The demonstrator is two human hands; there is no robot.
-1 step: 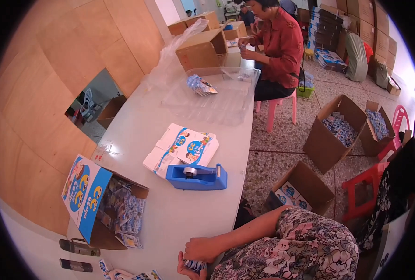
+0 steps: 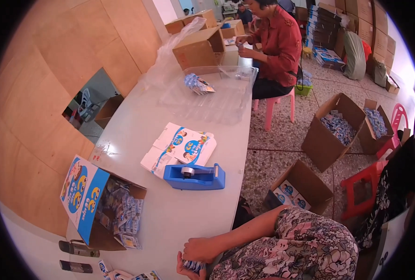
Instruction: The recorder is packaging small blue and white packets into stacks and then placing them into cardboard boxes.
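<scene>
My right hand (image 2: 200,249) reaches in from the right, its fingers curled down over the near part of the white table. Below it, my left hand (image 2: 186,269) cups a bunch of small blue-and-white packets (image 2: 194,266), and both hands close around them. The right fingertips are hidden, and the frame's lower edge cuts off part of the left hand. Left of my hands, a blue-and-white printed carton (image 2: 79,196) lies open on its side, with many similar packets (image 2: 128,214) spilling from its mouth. Further up the table stands a blue tape dispenser (image 2: 193,181) against a folded white printed box (image 2: 170,149).
Beyond are a clear plastic tray (image 2: 207,108), a packet bundle (image 2: 198,84) and an open brown box (image 2: 196,49). A co-worker in red (image 2: 280,51) sits at the table's right side. Packet-filled cartons (image 2: 319,149) and a red stool (image 2: 357,189) stand on the floor.
</scene>
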